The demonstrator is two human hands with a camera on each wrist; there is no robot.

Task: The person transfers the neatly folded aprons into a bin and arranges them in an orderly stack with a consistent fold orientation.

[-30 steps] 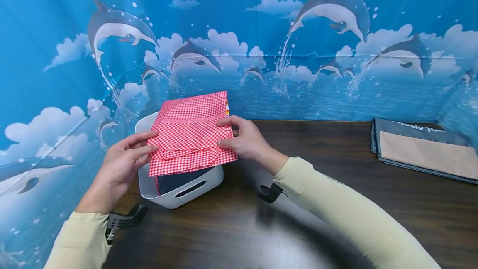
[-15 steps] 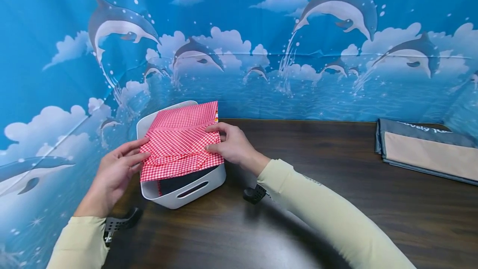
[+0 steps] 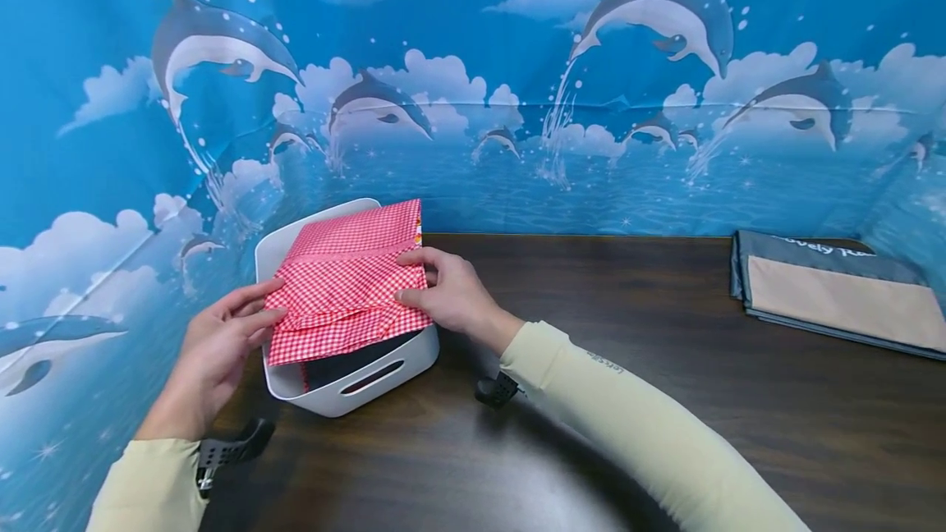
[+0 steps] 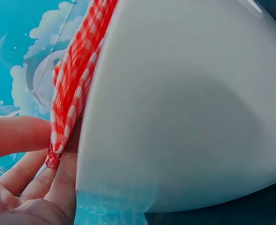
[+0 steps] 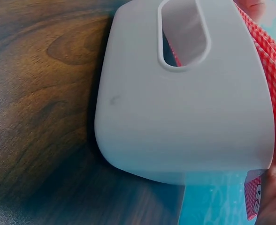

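Note:
A folded red-and-white gingham cloth (image 3: 347,273) lies slanted over the top of a white plastic bin (image 3: 424,351) on the left of the table. My left hand (image 3: 214,351) pinches the cloth's left edge, thumb on top and fingers beneath, as the left wrist view shows. At the opposite edge, my right hand (image 3: 454,294) grips it the same way. Under the cloth, something dark (image 3: 355,364) with a red-checked edge shows inside the bin; the rest of it is hidden. A strip of patterned fabric shows at the cloth's far right corner.
A folded grey and beige cloth (image 3: 842,294) with white lettering lies at the right of the dark wooden table (image 3: 606,368). A blue curtain (image 3: 473,48) printed with dolphins hangs along the back and left sides. An oval handle slot (image 5: 185,33) pierces the bin's near wall.
Both hands have lowered the gingham cloth and shifted it left, so it now sits closer over the bin's rim. The hands keep their hold on its two sides.

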